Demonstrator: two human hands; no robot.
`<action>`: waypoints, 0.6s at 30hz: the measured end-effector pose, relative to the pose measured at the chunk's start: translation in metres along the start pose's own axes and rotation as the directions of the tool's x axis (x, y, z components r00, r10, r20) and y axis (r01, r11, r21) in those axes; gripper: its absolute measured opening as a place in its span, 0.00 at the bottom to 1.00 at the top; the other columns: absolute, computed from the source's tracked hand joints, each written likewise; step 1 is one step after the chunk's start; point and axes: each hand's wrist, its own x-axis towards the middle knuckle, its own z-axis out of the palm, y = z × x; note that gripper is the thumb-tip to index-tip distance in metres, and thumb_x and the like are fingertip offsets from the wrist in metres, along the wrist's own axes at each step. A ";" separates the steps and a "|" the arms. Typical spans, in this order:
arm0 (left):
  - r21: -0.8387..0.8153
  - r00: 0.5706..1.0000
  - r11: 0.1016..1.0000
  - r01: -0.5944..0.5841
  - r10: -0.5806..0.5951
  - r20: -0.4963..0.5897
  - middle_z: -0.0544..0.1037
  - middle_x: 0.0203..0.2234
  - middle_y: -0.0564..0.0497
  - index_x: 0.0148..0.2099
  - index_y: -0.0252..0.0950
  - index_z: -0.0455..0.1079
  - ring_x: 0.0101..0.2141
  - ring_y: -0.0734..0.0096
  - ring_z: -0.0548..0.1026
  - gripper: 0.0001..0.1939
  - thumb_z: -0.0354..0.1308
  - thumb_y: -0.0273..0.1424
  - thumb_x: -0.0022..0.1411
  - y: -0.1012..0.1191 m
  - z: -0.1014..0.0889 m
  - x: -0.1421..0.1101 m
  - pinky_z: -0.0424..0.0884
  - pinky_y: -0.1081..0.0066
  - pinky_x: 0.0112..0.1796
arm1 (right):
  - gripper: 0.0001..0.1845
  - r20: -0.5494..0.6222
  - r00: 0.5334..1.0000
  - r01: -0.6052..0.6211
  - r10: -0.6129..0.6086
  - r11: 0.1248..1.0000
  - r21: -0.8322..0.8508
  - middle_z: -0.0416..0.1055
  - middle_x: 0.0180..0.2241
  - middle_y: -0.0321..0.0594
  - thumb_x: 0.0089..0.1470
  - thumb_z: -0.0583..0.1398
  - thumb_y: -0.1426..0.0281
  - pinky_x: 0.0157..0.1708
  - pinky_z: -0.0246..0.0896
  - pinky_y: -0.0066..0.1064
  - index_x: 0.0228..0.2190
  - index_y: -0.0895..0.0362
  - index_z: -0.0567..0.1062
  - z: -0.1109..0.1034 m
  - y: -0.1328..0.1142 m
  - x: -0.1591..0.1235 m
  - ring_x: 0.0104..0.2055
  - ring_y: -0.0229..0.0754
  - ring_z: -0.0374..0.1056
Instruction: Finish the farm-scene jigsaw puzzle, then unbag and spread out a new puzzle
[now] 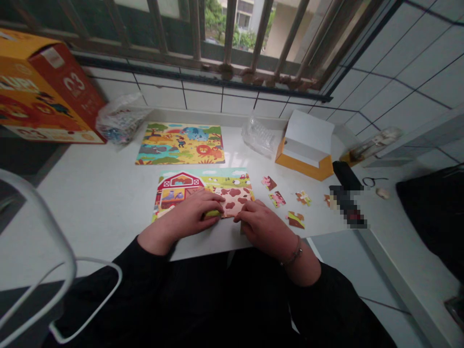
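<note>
A farm jigsaw puzzle with a red barn and a spotted cow lies on the white counter in front of me. My left hand rests across its lower middle, fingers stretched out and thumb apart. At the lower right edge, my right hand has its fingers bent and pressed together. A small brownish puzzle piece shows partly beneath those fingers; the rest of it is hidden. To the right lie several loose pieces, among them a pink-and-brown piece, a pig piece and a green-and-brown piece.
Behind lies a safari puzzle. A plastic bag of pieces leans by the orange box. Crumpled clear plastic and an open white-and-orange box stand at the back right. A white curved frame rises at left.
</note>
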 end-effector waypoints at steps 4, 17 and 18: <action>-0.007 1.000 1.000 0.006 -0.006 0.001 0.81 0.61 0.44 0.52 0.42 0.82 0.60 0.52 0.78 0.09 0.63 0.32 0.73 0.001 0.000 0.000 0.71 0.51 0.63 | 0.23 -0.022 0.993 0.114 -0.114 0.993 0.013 0.79 0.50 0.44 0.62 0.60 0.85 0.58 0.70 0.45 0.48 0.51 0.86 0.000 -0.002 0.008 0.52 0.48 0.73; -0.029 1.000 1.000 0.009 -0.009 -0.001 0.81 0.61 0.44 0.51 0.43 0.81 0.60 0.51 0.77 0.08 0.63 0.32 0.72 0.004 -0.002 0.000 0.71 0.50 0.63 | 0.23 -0.232 0.939 -0.254 0.256 0.967 0.037 0.76 0.52 0.52 0.65 0.72 0.63 0.55 0.74 0.59 0.56 0.52 0.73 0.036 -0.002 -0.043 0.54 0.61 0.73; -0.033 1.000 0.999 0.010 -0.010 0.000 0.81 0.61 0.44 0.51 0.43 0.81 0.60 0.51 0.77 0.09 0.63 0.32 0.72 0.004 -0.002 0.000 0.71 0.50 0.63 | 0.23 -0.238 0.938 -0.250 0.252 0.967 0.042 0.76 0.52 0.51 0.65 0.71 0.64 0.55 0.74 0.60 0.57 0.51 0.73 0.039 -0.002 -0.044 0.55 0.61 0.73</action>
